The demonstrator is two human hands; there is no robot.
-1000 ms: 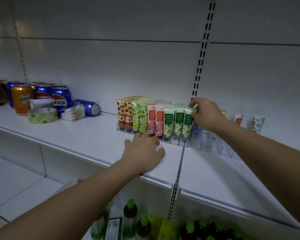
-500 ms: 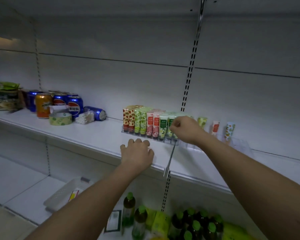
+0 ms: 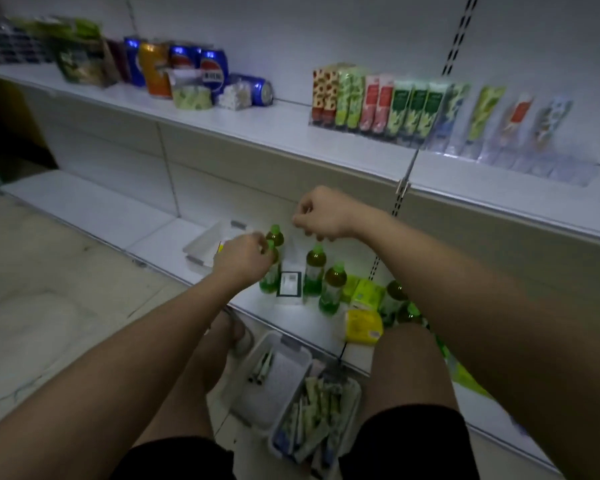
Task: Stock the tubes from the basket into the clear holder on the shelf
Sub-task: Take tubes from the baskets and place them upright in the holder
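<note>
The clear holder (image 3: 520, 164) stands on the upper shelf (image 3: 257, 129), its left rows filled with upright tubes (image 3: 378, 102) and a few more tubes toward the right. On the floor between my knees sit two baskets: a white basket (image 3: 243, 386) with a few tubes, and a second basket (image 3: 354, 393) with several green tubes (image 3: 312, 417). My left hand (image 3: 243, 259) and my right hand (image 3: 323, 216) hang below the upper shelf, well above the baskets. Both have loosely curled fingers and hold nothing.
Soda cans (image 3: 184, 67), a tape roll (image 3: 191, 98) and snack bags (image 3: 80, 57) stand at the shelf's left. On the bottom shelf are green-capped bottles (image 3: 314, 268), yellow packs (image 3: 362, 325) and another white basket (image 3: 201, 247). My bare knees flank the floor baskets.
Both hands have left the upper shelf and dropped below it. The view has tilted down and back, so the floor baskets and my legs have come into sight.
</note>
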